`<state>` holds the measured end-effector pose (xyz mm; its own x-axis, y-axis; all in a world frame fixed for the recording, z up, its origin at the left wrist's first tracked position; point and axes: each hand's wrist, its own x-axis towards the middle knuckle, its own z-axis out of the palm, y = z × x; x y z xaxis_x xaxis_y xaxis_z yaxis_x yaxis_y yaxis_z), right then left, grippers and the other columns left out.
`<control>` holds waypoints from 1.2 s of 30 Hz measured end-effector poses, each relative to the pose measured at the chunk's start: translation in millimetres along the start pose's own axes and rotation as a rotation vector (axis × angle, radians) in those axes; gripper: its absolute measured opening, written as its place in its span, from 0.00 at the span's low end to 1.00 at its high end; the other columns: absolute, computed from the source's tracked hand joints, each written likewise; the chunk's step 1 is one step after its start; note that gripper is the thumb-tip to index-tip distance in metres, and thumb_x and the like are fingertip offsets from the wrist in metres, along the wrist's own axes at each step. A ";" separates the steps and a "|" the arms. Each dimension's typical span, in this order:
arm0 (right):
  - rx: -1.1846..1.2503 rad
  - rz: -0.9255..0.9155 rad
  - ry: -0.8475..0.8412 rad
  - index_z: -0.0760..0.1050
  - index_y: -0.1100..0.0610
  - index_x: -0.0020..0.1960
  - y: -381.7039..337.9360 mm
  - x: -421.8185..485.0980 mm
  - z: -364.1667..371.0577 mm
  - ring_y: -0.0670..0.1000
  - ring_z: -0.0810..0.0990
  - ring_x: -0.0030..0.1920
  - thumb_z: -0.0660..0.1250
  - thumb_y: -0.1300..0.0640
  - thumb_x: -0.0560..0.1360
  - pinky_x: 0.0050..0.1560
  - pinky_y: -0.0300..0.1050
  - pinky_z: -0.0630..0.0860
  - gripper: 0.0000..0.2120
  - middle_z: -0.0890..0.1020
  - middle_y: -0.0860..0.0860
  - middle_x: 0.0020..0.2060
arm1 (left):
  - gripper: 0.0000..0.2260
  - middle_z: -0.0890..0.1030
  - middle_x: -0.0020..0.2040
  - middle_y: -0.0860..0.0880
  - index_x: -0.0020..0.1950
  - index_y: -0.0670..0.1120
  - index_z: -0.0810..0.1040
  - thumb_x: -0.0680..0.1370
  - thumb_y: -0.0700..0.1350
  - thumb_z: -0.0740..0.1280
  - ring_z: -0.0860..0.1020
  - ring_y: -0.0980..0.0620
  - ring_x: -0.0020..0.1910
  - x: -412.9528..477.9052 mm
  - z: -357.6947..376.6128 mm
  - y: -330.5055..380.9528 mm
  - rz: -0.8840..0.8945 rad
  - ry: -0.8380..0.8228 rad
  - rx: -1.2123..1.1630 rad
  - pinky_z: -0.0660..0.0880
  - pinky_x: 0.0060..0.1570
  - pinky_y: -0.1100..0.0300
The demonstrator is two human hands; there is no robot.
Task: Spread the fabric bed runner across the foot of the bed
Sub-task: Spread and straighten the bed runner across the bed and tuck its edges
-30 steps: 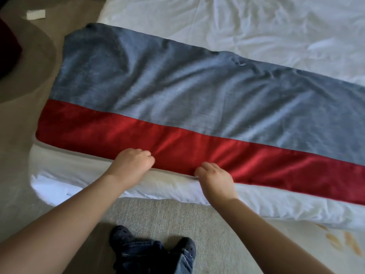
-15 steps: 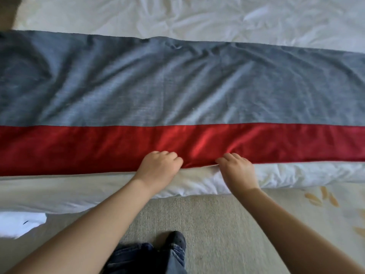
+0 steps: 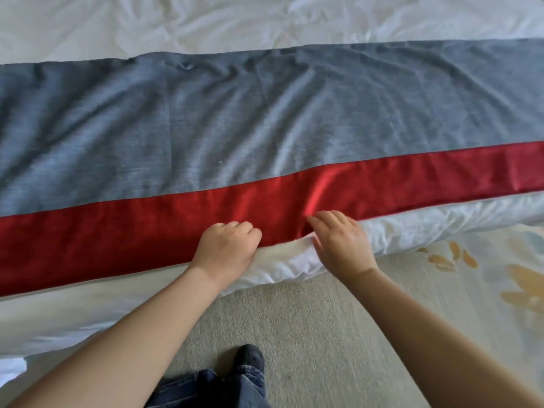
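Observation:
The bed runner lies flat across the foot of the bed, a wide grey-blue band with a red stripe along its near edge, lightly wrinkled. It runs past both sides of the frame. My left hand is curled over the red hem, its fingers closed on the runner's near edge. My right hand sits just to the right, fingers bent and tips on the same hem, where the fabric puckers into a bright fold. Beneath the runner the white duvet bulges out over the bed's foot.
White crumpled bedding covers the bed beyond the runner. I stand on beige carpet; a dark shoe and jeans leg show at the bottom. A pale rug with orange leaf shapes lies at the right.
The view has swung to the right along the bed, so the runner's left end has left the frame. Both hands have slid rightwards along the red hem, and the right hand's fingers have loosened.

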<state>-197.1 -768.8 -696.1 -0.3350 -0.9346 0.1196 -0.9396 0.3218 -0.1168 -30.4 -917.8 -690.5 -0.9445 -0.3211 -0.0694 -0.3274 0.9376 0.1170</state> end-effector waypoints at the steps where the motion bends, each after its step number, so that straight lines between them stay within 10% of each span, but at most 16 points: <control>1: -0.026 0.015 -0.003 0.83 0.61 0.49 10.6 -4.8 -2.3 0.56 0.83 0.42 0.78 0.66 0.59 0.39 0.47 0.81 0.18 0.84 0.55 0.43 | 0.08 0.77 0.28 0.51 0.33 0.47 0.80 0.60 0.39 0.77 0.77 0.50 0.26 7.6 -0.4 10.3 0.021 0.000 0.003 0.70 0.22 0.60; 13: -0.200 -0.042 -0.279 0.82 0.55 0.33 44.0 -15.5 -15.6 0.49 0.79 0.27 0.80 0.66 0.47 0.25 0.38 0.75 0.16 0.79 0.47 0.26 | 0.19 0.70 0.20 0.50 0.20 0.46 0.71 0.41 0.36 0.79 0.71 0.50 0.18 33.2 4.8 51.2 0.105 -0.070 0.052 0.59 0.20 0.69; 22: -0.128 0.064 -0.342 0.80 0.56 0.39 27.1 5.2 -23.0 0.54 0.79 0.35 0.69 0.47 0.69 0.34 0.45 0.75 0.11 0.79 0.50 0.33 | 0.11 0.79 0.36 0.52 0.40 0.48 0.80 0.73 0.54 0.65 0.78 0.51 0.34 32.2 -2.3 7.5 0.096 0.021 -0.084 0.73 0.29 0.59; 36: -0.046 0.060 -0.215 0.76 0.54 0.54 -80.9 235.4 -18.6 0.55 0.78 0.50 0.62 0.44 0.73 0.48 0.47 0.71 0.18 0.80 0.51 0.48 | 0.20 0.81 0.46 0.47 0.51 0.45 0.79 0.73 0.58 0.59 0.79 0.43 0.46 112.5 -70.8 -178.3 -0.165 0.127 -0.076 0.74 0.38 0.52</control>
<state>-201.3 -1012.0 -640.1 -0.3725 -0.9227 -0.0999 -0.9222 0.3800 -0.0712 -80.2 -1130.5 -649.1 -0.8725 -0.4877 0.0310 -0.4740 0.8599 0.1895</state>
